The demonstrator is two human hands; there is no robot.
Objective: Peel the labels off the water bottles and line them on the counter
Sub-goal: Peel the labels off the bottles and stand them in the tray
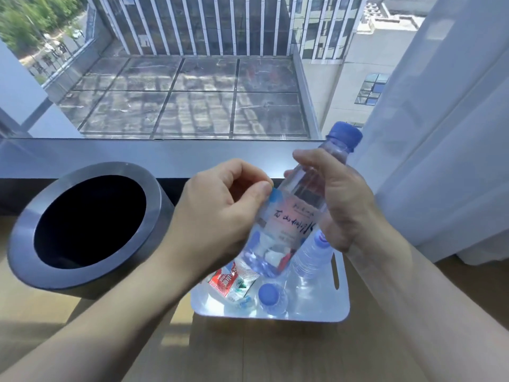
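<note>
One bottle (300, 205) up in both hands, tilted, blue cap (345, 135) toward the upper right, base down over the tray (340, 312). Right hand (338, 199) wrapped around the upper body and neck, fingers closed on the plastic. Left hand (220, 213) beside the label (292, 216), thumb and forefinger pinched together at its upper left edge, apparently on a lifted corner, though too blurred to say for certain. Label otherwise flat around the bottle, pale pink and white with dark script.

Judged step: starting the peel on this first bottle. Nothing yet lined up on the dark desk (165, 158) under the window; bare along its visible length.

Below, in the tray: at least two more capped bottles, one upright near the front (271, 297), one leaning at the right (314, 255), plus red and white scraps (223, 279) at the left, possibly packets or wrappers, hard to tell. Round dark bin (88, 224) standing open just left of the tray, handy for stripped labels.

Next move, by the look of it: firm hold with the right hand, steady pull with the left across and around the bottle, keeping the film from tearing into strips. Then discard the label, likely into the bin, and stand the bare bottle on the desk. Thin plastic likely to flex under too tight a squeeze.
</note>
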